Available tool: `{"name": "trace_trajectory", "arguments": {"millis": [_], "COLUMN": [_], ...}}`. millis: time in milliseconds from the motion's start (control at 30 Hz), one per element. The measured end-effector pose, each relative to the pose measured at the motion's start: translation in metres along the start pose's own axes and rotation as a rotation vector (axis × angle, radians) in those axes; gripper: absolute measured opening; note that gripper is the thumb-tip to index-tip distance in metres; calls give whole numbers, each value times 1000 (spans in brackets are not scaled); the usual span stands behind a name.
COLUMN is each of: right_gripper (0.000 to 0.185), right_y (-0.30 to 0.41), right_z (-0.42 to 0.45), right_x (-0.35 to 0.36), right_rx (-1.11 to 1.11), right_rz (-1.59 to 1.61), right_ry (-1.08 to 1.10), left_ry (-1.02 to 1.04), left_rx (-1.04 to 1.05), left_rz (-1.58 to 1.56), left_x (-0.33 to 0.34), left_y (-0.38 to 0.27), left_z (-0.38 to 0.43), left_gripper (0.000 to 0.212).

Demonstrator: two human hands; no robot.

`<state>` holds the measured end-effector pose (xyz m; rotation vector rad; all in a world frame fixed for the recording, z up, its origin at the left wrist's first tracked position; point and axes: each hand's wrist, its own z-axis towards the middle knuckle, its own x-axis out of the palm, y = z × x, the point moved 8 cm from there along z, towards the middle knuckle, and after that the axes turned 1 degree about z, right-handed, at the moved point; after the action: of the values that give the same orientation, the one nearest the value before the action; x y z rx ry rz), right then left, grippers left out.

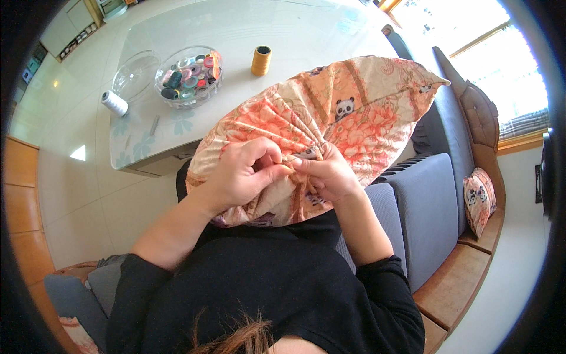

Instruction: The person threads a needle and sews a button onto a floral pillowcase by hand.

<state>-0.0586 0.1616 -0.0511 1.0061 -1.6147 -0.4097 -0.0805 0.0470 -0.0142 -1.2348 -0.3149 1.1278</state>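
A stuffed cushion in floral and panda-print cloth [362,128] lies across my lap and reaches over the table's near edge. Its cloth is drawn into tight folds at the middle. My right hand [331,175] grips this gathered cloth, with the thumb on top. Against the same gather, my left hand [250,170] has thumb and forefinger brought close together; whether they pinch cloth or something small such as a needle is too fine to make out. Beyond the cushion, a cone of golden-yellow thread [261,61] stands upright on the glass-topped table [234,26].
On the table are a round clear box [190,104] of coloured spools and bobbins, its likely clear lid [132,75], a tilted white thread spool [116,104] and a small slim item [154,125]. A grey-cushioned sofa [424,208] with a matching printed pillow [479,201] stands right.
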Motion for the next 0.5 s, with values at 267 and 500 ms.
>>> {"name": "trace_trajectory", "arguments": {"millis": [267,500], "right_gripper": [33,22], "right_y": [-1,-8], "right_z": [0,1], "right_x": [2,-14], "right_rx": [-117,-42], "right_rz": [-89,-162], "right_ry": [-105,-179], "left_ry": [-203,-361], "left_rx": [17,447], "left_rz": [170,523], "left_x": [2,-14], "left_y": [-10,-60], "left_z": [3,-3], "left_gripper": [13,10]}}
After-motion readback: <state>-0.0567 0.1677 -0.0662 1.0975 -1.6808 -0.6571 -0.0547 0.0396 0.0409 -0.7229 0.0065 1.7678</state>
